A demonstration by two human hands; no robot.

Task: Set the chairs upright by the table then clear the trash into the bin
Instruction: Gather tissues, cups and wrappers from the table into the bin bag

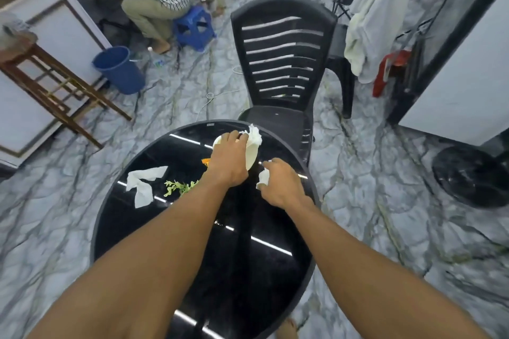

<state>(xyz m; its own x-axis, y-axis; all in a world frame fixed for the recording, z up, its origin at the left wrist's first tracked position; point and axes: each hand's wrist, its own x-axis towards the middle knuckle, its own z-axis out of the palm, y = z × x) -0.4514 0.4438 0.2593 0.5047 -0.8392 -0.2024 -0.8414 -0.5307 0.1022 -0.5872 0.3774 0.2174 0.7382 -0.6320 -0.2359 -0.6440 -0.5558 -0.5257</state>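
Note:
A round black glossy table [132, 228] lies below me. A black slatted plastic chair [283, 63] stands upright at its far side. My left hand [228, 162] grips a white paper plate [252, 154] together with a crumpled white tissue [254, 133], tilted above the far part of the table. My right hand [281, 184] is closed on a small crumpled tissue [263, 177]. On the table lie a flat white tissue [143, 184], a green leafy sprig [179, 187] and an orange scrap [206, 161]. A blue bucket [118, 69] stands on the floor at the far left.
A wooden stool [52, 85] stands at the left. A person in a striped shirt crouches on a blue plastic stool [194, 27] beyond. A black fan base [473, 176] sits on the marble floor at the right. White cloth [377, 16] hangs at the upper right.

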